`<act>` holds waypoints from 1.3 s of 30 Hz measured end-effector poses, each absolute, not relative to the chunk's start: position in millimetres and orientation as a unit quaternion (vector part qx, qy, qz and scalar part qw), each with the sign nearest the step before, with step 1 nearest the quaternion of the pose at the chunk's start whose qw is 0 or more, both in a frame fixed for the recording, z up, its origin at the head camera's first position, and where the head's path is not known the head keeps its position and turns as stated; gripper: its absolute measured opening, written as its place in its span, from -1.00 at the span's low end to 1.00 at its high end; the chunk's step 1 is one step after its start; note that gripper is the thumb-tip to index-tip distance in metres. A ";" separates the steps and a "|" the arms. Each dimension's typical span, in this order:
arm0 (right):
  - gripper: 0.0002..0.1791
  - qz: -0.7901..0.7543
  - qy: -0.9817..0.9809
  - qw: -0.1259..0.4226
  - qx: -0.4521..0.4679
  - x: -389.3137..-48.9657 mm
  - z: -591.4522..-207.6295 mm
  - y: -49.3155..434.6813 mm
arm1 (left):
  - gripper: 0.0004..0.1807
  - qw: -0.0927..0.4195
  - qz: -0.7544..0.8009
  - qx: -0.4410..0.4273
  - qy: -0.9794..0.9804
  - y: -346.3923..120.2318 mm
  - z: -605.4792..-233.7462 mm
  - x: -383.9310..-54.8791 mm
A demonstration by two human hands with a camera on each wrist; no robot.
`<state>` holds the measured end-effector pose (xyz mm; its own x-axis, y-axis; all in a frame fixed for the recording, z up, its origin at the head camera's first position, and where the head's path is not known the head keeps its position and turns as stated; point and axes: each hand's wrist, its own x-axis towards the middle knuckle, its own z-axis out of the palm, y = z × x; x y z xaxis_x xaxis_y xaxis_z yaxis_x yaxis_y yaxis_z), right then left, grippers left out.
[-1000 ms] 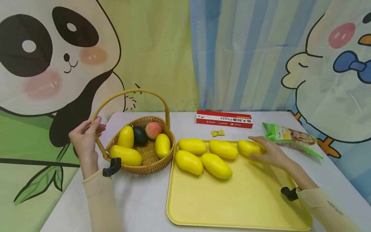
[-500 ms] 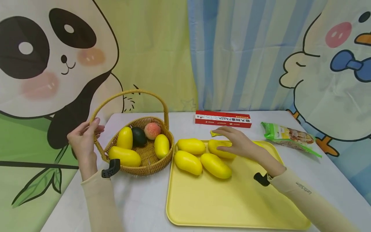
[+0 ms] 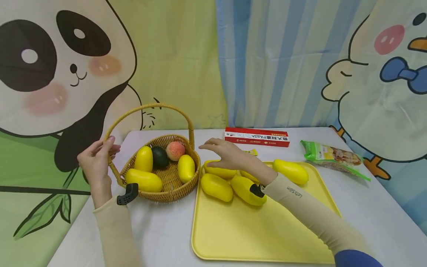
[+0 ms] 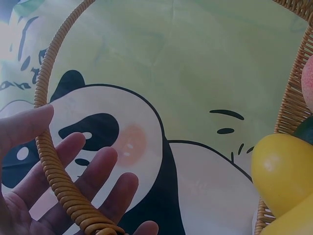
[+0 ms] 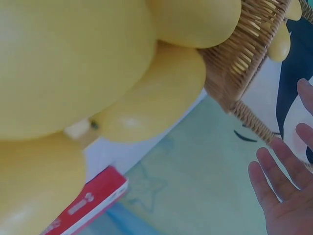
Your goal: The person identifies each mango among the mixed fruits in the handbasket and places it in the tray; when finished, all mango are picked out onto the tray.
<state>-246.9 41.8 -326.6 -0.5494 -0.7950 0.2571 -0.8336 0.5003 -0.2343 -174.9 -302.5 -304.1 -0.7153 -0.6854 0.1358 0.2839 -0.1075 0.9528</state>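
L hand (image 3: 97, 159) on the basket handle (image 4: 54, 164), thumb one side, fingers t'other, light pinch. R hand (image 3: 230, 154), fingers straight-ish & wide, is over the far-L yellow fruit (image 3: 220, 172) on the tray (image 3: 260, 237); touching? Can't tell. Tips point twd the basket (image 3: 173, 194), just L of 'em.

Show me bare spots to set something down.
Free: the near-left part of the yellow tray, bounded by yellow fruits and right sleeve; white tabletop between basket, tray and left sleeve. Crowded: the tray's far-left corner, under the right grip.
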 end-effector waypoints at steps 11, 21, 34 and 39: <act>-0.38 0.097 -0.870 0.009 0.482 -259.9 -330.8 -22.5 | -0.71 0.338 -0.725 0.168 -0.576 -302.2 -304.5 -175.7; -0.32 0.049 -0.884 -0.027 0.464 -263.4 -330.5 -46.3 | -0.67 0.338 -0.718 0.170 -0.584 -301.8 -304.6 -173.8; -0.26 0.032 -0.875 -0.038 0.482 -265.3 -347.3 -54.3 | -0.67 0.336 -0.718 0.172 -0.584 -301.9 -305.7 -172.7; -0.28 0.008 -0.874 -0.032 0.484 -263.8 -350.6 -60.6 | -0.70 0.338 -0.721 0.168 -0.581 -302.1 -305.0 -173.6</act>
<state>-263.8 -60.6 -350.6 -0.5290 -0.8472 -0.0488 -0.8462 0.5309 -0.0451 -173.6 -302.1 -305.0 -0.7149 -0.6829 0.1505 0.2915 -0.0954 0.9518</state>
